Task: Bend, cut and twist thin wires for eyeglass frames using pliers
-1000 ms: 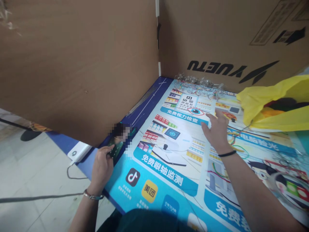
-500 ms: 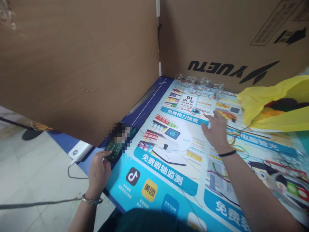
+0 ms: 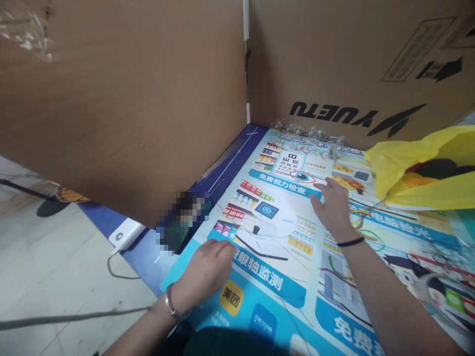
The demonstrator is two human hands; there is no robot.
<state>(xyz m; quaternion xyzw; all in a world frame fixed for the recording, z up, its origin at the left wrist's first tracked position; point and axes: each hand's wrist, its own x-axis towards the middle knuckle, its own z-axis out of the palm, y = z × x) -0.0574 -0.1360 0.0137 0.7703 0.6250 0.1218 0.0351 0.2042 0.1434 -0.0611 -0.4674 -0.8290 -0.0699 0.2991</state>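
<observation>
My left hand (image 3: 210,267) is over the lower left of the printed blue-and-white mat (image 3: 293,296), its fingers curled inward; whatever they may hold is hidden. A dark phone (image 3: 178,230), partly blurred out, lies to its upper left, apart from the fingers. My right hand (image 3: 333,207) rests near the mat's eye picture, fingers spread, with nothing in them. Thin coloured wires (image 3: 367,232) lie just to its right.
Cardboard walls (image 3: 129,99) rise at left and back. A yellow bag (image 3: 419,148) stands open at right, above a round clear container (image 3: 449,296). Clear tangled pieces (image 3: 311,133) line the back. A white device (image 3: 126,235) with a cable sits at the left edge.
My left hand has left the phone and moved right over the mat, its fingers now curled. My right hand has hardly moved. The view has shifted slightly.
</observation>
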